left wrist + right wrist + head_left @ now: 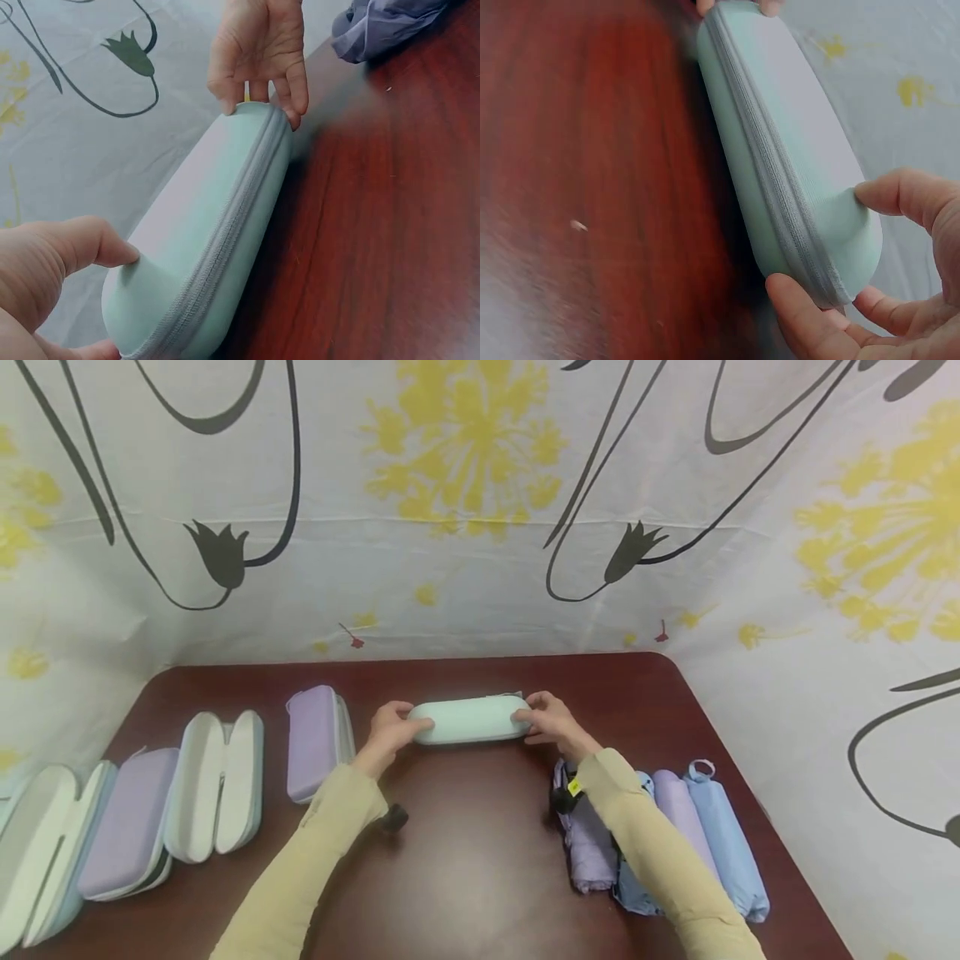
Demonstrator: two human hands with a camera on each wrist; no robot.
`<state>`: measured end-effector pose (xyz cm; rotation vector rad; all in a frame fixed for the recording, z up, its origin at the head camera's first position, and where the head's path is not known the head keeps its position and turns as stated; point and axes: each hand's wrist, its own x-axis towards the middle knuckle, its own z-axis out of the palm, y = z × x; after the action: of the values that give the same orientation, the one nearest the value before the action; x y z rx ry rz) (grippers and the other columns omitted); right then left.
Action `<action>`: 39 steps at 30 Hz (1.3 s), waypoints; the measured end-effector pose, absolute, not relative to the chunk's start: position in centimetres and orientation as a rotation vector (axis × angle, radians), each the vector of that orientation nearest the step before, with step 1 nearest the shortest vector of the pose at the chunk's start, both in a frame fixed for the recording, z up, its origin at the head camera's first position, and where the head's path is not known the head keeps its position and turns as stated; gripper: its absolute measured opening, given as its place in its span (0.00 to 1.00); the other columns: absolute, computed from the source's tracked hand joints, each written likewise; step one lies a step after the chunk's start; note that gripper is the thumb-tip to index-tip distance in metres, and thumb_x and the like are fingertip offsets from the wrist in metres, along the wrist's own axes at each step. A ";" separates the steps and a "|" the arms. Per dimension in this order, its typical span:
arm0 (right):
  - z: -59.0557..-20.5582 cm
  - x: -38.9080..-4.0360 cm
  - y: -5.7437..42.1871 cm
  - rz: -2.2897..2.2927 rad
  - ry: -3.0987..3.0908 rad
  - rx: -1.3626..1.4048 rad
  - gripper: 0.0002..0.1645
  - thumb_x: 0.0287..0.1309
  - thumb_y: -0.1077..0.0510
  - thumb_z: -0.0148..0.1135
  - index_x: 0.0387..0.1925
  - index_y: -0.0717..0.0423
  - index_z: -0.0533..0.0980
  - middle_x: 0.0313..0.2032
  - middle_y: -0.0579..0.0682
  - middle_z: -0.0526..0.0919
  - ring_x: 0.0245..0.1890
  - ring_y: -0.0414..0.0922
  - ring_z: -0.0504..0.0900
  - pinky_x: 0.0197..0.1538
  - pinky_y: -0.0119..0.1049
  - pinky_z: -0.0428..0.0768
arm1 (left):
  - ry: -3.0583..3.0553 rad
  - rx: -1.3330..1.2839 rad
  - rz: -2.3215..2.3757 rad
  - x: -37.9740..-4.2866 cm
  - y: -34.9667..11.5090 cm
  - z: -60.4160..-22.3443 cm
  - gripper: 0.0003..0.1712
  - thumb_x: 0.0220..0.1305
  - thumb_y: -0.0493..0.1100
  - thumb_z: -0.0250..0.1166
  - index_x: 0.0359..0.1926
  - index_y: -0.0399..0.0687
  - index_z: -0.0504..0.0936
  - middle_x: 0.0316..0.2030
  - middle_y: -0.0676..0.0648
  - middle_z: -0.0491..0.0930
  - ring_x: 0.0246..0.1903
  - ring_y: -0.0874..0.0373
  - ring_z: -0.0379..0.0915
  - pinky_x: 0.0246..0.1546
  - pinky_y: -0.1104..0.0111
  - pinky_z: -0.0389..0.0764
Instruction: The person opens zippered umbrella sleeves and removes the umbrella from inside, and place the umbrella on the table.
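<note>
A mint-green oblong zip case (471,720) lies sideways near the back of the table, its grey zipper (225,247) closed along the side in the left wrist view. My left hand (390,733) grips its left end, thumb on top and fingers at the end. At the right end, my right hand (557,725) holds it in the same way. The right wrist view shows that thumb pressing the top of the case (802,157), with fingers under and around its rounded tip. The case's far side is hidden.
On the left stand a purple zip case (313,743), an open pale case (213,785), another purple case (131,827) and another open one (45,852). Several rolled bundles like folded umbrellas, including a blue one (723,843), lie at the right, partly under my right sleeve. Patterned cloth (465,577) hangs behind the table.
</note>
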<state>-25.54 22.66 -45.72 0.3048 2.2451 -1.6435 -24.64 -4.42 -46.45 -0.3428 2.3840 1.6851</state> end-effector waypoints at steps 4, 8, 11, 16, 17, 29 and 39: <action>-45.6 -24.4 22.2 -1.605 2.256 0.273 0.31 0.52 0.58 0.63 0.54 0.64 0.62 0.44 0.61 0.68 0.29 0.47 0.75 0.37 0.43 0.81 | 2.423 -0.330 1.625 -23.5 -5.2 -46.3 0.34 0.48 0.41 0.69 0.55 0.32 0.70 0.51 0.35 0.72 0.49 0.45 0.68 0.49 0.56 0.72; -45.7 -23.3 21.7 -1.575 2.262 0.238 0.29 0.51 0.58 0.63 0.53 0.63 0.62 0.41 0.60 0.69 0.28 0.47 0.75 0.36 0.43 0.82 | 2.478 -0.293 1.541 -22.1 -6.0 -46.3 0.33 0.48 0.42 0.69 0.54 0.32 0.70 0.50 0.33 0.72 0.48 0.44 0.68 0.47 0.56 0.73; -45.8 -22.4 21.4 -1.564 2.261 0.214 0.28 0.51 0.59 0.63 0.51 0.62 0.63 0.38 0.59 0.69 0.27 0.47 0.75 0.34 0.42 0.82 | 2.518 -0.237 1.512 -21.0 -6.6 -46.4 0.32 0.47 0.43 0.70 0.52 0.31 0.71 0.46 0.33 0.73 0.44 0.43 0.69 0.43 0.57 0.74; -45.9 -20.7 20.9 -1.556 2.272 0.165 0.28 0.50 0.60 0.65 0.50 0.62 0.63 0.34 0.57 0.69 0.27 0.48 0.76 0.33 0.42 0.82 | 2.594 -0.123 1.471 -19.1 -7.6 -46.4 0.33 0.45 0.44 0.70 0.49 0.29 0.70 0.42 0.33 0.74 0.40 0.43 0.71 0.39 0.58 0.75; -45.9 -20.3 20.8 -1.549 2.274 0.148 0.28 0.49 0.60 0.65 0.49 0.62 0.63 0.33 0.57 0.69 0.27 0.47 0.77 0.32 0.42 0.82 | 2.604 -0.107 1.448 -18.8 -7.8 -46.3 0.32 0.45 0.44 0.70 0.49 0.29 0.71 0.42 0.33 0.74 0.40 0.43 0.71 0.40 0.57 0.75; -46.0 -17.2 21.1 -1.492 2.273 -0.081 0.24 0.53 0.61 0.64 0.47 0.63 0.63 0.30 0.54 0.72 0.30 0.49 0.80 0.32 0.44 0.82 | 2.768 0.222 1.199 -17.0 -9.3 -46.0 0.31 0.44 0.45 0.73 0.50 0.38 0.75 0.41 0.39 0.76 0.41 0.46 0.70 0.43 0.53 0.72; -45.6 -18.8 21.3 -1.258 2.537 -0.330 0.13 0.61 0.65 0.52 0.47 0.62 0.77 0.49 0.61 0.79 0.39 0.51 0.79 0.37 0.42 0.79 | 2.891 0.601 1.007 -17.0 -8.4 -45.6 0.28 0.36 0.44 0.74 0.43 0.43 0.79 0.41 0.44 0.76 0.42 0.46 0.71 0.42 0.53 0.73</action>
<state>-18.83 21.25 -45.56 -0.3304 2.5371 -1.2581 -17.02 -8.44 -45.64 0.6013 2.8907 1.0065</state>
